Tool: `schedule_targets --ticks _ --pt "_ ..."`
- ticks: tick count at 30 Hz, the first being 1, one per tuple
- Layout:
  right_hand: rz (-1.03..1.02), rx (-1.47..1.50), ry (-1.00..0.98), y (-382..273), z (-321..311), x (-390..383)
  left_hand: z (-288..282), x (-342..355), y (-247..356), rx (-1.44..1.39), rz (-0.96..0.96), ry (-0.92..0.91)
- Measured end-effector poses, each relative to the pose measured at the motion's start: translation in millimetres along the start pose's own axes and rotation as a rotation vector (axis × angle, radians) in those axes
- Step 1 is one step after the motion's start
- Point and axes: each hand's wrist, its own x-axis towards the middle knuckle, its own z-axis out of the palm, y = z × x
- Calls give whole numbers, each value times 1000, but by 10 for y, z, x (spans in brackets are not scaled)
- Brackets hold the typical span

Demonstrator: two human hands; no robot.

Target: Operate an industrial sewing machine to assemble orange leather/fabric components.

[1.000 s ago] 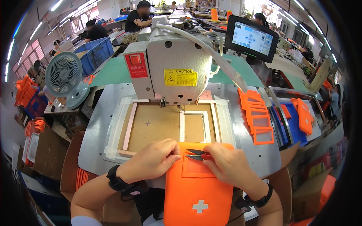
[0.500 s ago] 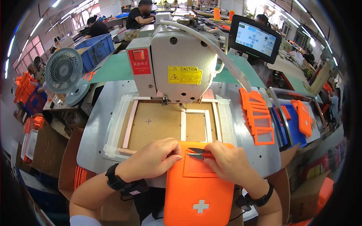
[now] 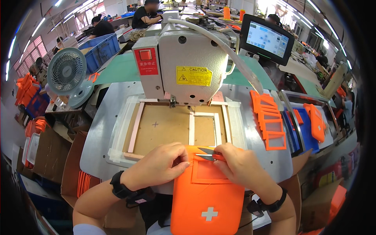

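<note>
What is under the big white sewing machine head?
Under the big white sewing machine head lies a brown cardboard template with pale frame strips on a grey metal plate. The machine covers the template's far edge, and the needle area is barely visible.

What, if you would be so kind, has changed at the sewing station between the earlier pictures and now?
Almost nothing. The left hand still presses the top edge of the orange pouch, and the right hand still holds the small snips at that edge, blades pointing left. No grip was taken or released. The sewing machine, fan and stack of orange frames are unmoved; only the view shifted slightly.
</note>
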Motion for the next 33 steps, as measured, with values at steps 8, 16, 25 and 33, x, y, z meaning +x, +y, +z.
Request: schedule_targets --ticks 8,16,25,33 --pt "-28 -66 -65 -20 -80 -4 19 42 95 18 -88 44" --pt "-31 -41 -60 -19 -56 26 36 122 142 186 -74 -9" --pt "-26 -57 -75 1 -75 8 64 86 21 182 10 23" --pt "-65 -98 -64 -42 -47 77 56 48 -34 110 33 29"
